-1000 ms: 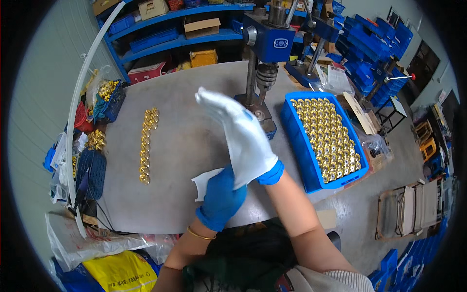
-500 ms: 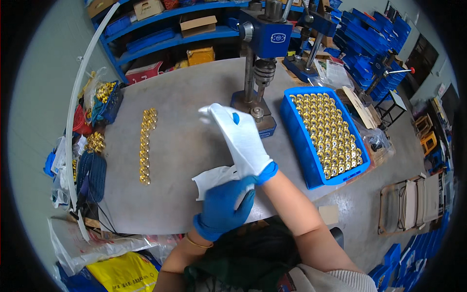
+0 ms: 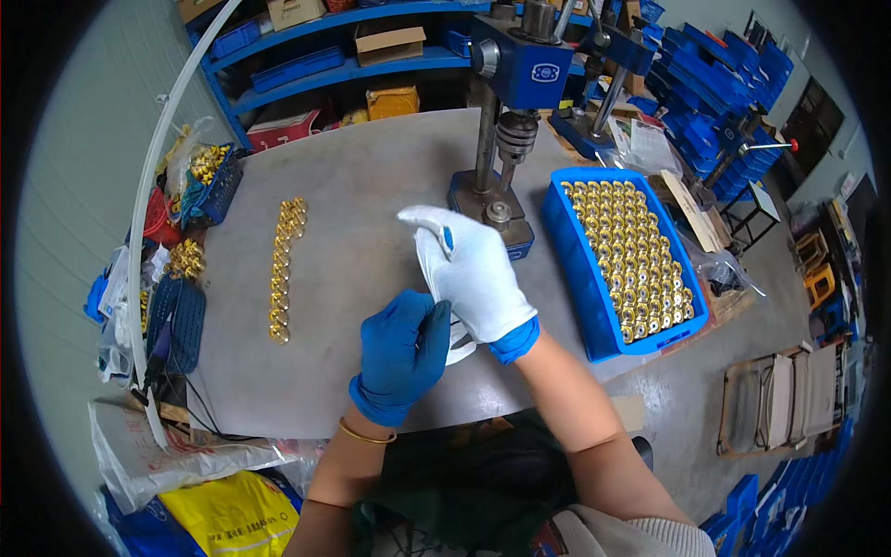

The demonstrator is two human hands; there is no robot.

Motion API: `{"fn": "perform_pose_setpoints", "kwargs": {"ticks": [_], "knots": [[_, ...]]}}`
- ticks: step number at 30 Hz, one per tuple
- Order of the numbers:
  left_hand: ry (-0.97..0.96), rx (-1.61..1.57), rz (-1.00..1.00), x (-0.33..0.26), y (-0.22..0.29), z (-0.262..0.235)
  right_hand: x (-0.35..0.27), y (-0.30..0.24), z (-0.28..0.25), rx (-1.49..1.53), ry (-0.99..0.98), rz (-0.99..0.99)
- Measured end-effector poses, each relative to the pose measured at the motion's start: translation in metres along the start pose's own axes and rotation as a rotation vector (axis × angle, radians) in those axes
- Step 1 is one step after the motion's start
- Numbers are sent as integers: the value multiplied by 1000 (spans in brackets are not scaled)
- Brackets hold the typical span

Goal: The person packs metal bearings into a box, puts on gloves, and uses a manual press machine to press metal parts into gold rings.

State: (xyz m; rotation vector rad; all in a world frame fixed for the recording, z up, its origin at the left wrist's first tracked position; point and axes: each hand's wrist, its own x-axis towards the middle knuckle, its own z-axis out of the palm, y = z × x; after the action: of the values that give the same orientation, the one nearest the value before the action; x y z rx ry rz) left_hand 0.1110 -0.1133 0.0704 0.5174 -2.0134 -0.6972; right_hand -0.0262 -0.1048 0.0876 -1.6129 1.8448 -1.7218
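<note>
My right hand (image 3: 475, 280) wears a white cloth glove with a blue glove showing at the wrist and through a small hole near the thumb. Its curled fingers hold a second, loose white glove (image 3: 459, 345), which hangs between my hands. My left hand (image 3: 397, 351), in a blue glove, is closed against that loose glove's edge, thumb up; its fingertips are partly hidden. Both hands are above the grey table, in front of a blue drill-type bench press (image 3: 520, 70).
A blue crate (image 3: 583, 295) filled with rows of brass-coloured fittings stands to the right. A line of similar brass fittings (image 3: 280, 278) lies on the table (image 3: 343, 204) at left. Baskets of yellow parts (image 3: 213, 181) sit along the left edge. Blue shelving (image 3: 343, 76) is behind.
My left hand has moved up and left from the right wrist. The loose white glove has gone from beside the left hand to between both hands; the right fingers have curled in.
</note>
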Motion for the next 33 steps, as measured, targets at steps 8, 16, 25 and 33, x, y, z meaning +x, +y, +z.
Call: {"fn": "perform_pose_setpoints", "kwargs": {"ticks": [8,16,25,33], "knots": [[184,143,179,2,10,20,13,15,5,-568,23,-337],[147,14,159,-14,5,31,13,10,4,-865,10,-359],[-139,-731,-395,-44,4,0,8,31,18,-525,-261,-255],[472,-640,-835,-113,-113,-44,-55,57,85,-660,-981,-7]]}}
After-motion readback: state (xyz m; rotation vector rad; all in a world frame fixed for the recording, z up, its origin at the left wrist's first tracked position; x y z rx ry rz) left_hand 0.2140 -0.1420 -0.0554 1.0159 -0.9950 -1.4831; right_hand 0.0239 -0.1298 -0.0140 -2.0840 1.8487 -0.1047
